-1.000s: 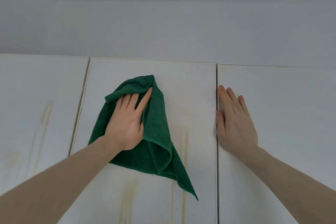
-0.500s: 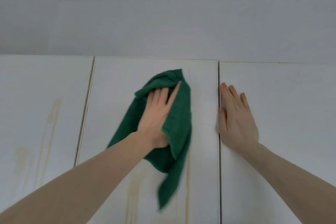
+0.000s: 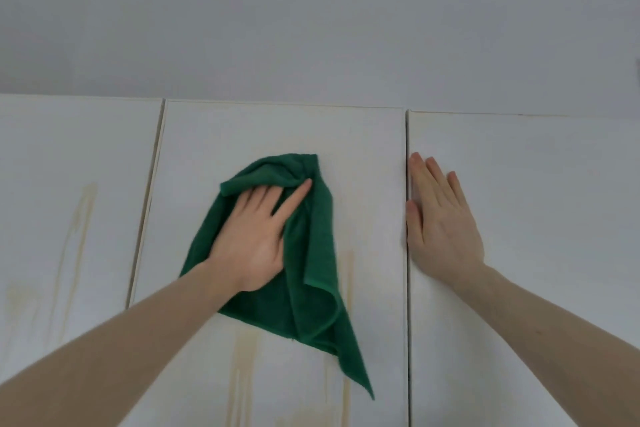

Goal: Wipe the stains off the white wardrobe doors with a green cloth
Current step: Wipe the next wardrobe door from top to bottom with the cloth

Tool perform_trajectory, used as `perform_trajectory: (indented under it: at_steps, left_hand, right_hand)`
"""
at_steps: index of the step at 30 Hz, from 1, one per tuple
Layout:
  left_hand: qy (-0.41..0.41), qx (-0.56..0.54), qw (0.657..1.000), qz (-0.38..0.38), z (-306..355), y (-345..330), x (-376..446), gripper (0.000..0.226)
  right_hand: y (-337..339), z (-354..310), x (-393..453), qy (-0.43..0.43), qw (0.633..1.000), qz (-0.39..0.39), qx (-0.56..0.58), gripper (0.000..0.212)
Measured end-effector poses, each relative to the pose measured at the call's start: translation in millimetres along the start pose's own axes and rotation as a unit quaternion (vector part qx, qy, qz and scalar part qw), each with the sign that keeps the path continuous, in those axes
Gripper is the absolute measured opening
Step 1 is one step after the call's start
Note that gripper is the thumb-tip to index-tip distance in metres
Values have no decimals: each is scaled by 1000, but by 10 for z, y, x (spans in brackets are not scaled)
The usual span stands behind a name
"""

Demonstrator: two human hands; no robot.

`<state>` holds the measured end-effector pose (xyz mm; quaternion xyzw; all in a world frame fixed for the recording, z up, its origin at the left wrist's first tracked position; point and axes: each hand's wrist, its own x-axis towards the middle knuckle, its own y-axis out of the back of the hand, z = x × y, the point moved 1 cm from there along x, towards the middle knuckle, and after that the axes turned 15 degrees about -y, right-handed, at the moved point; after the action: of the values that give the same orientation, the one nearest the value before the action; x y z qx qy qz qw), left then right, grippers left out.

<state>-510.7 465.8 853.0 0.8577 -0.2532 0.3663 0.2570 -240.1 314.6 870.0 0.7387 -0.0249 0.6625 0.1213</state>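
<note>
Plain grey wall (image 3: 311, 45) up top, three white wardrobe doors below. The green cloth (image 3: 311, 253) sits crumpled on the middle door (image 3: 214, 149), one corner dangling over yellowish drip stains (image 3: 242, 367). Left hand (image 3: 256, 239) presses it flat, fingers straight. Right hand (image 3: 440, 218) lies flat and spread on the right door (image 3: 536, 184), holding nothing.

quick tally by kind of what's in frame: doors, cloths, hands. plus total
Wardrobe doors: 3, the left door, the middle door, the right door
Green cloth: 1, the green cloth
Hands: 2, the left hand pressing the cloth flat, the right hand flat on the right door
Total: 6
</note>
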Motion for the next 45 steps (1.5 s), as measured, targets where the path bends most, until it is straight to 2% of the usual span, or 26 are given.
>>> perform_trajectory:
  at_steps: [5,8,10,12,15,19,22,26,30,34,37,40,45]
  left_hand:
    - [91,37,993,-60,-575,196,-391,104]
    - [154,31,987,-43,-587,319,-290,122]
    - [141,25,989,-26,-416,354,-104,132]
    - [91,11,996,-6,-155,353,131,128]
    - [37,-39,999,4,360,226,459,112]
    - [17,-68,997,25,891,-60,586,80]
    - [15,-52,998,39,884,-153,492,72]
    - [-11,-39,999,30,656,-158,237,71]
    - [-5,-3,1000,-23,214,-62,-268,76]
    - [58,21,996,-67,-313,128,-736,87]
    - [121,40,988,-86,-522,247,-748,114]
    - [147,7,988,-46,-383,279,-464,116]
    - [68,-56,996,-3,377,126,201,105]
  right_hand:
    - [-10,-38,-32,-10,1000,6,-13,63]
    - [-50,-85,-73,-23,999,17,-17,63]
    - [-60,-80,-81,-26,999,20,-15,63]
    - [-51,-84,-77,-25,999,23,-6,63]
    - [-18,-96,-96,-30,999,11,13,63]
    - [-5,-34,-115,-34,999,-6,11,62]
    - [-18,-25,-88,-35,999,-4,6,61]
    - [-2,-52,-105,-30,999,5,15,62]
    - [17,29,-148,-11,1000,-7,-3,62]
    - [2,55,-206,-2,1000,-11,-19,62]
    - [-31,28,-246,-15,999,4,-31,62]
    - [-33,25,-258,-18,999,12,-34,62]
    - [-16,18,-285,-18,999,7,-27,61]
